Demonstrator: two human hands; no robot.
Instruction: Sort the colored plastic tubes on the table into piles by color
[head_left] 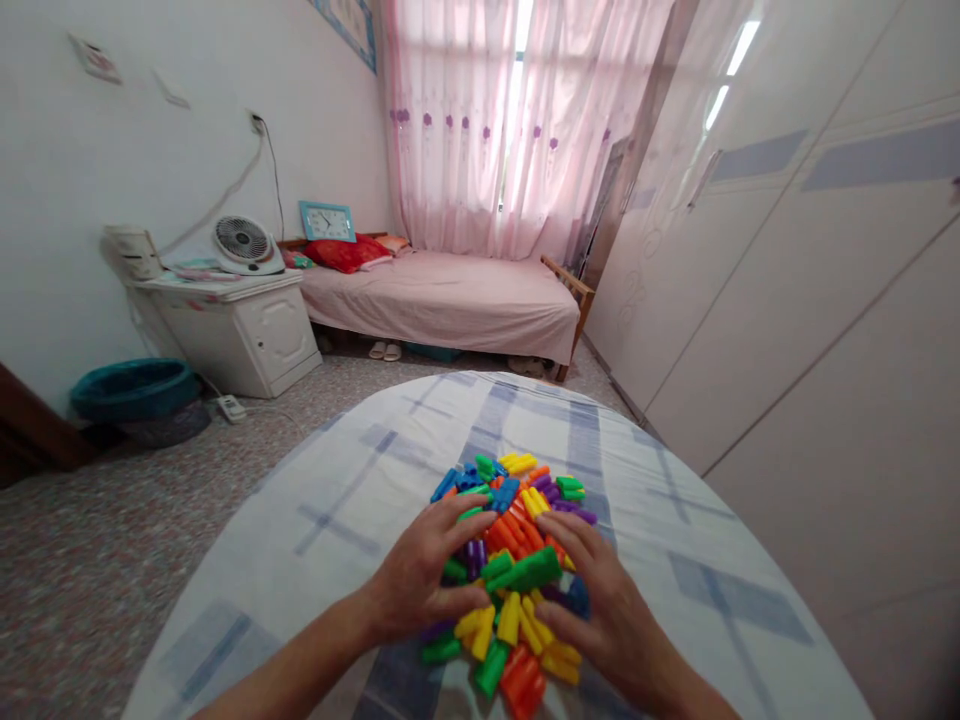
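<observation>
A loose heap of colourful plastic pieces, tube-like and in red, yellow, green, blue and purple, lies on the cloth-covered table (315, 600). On the heap's left side is my left hand (431, 565), its fingers stretched apart and nothing gripped. My right hand (596, 580) curves around the right side, thumb and fingers apart. Between the two hands sits a long green piece (529, 570) on top of the heap. Red pieces (514, 530) lie just beyond it, and yellow pieces (510, 618) are nearer to me. My palms hide some pieces at the sides.
Past the table stands a bed (450, 290) with a pink cover. White wardrobe doors (787, 300) rise on the right. At the left are a small cabinet (277, 335) with a fan (246, 243) on it and a teal-lined bin (142, 400).
</observation>
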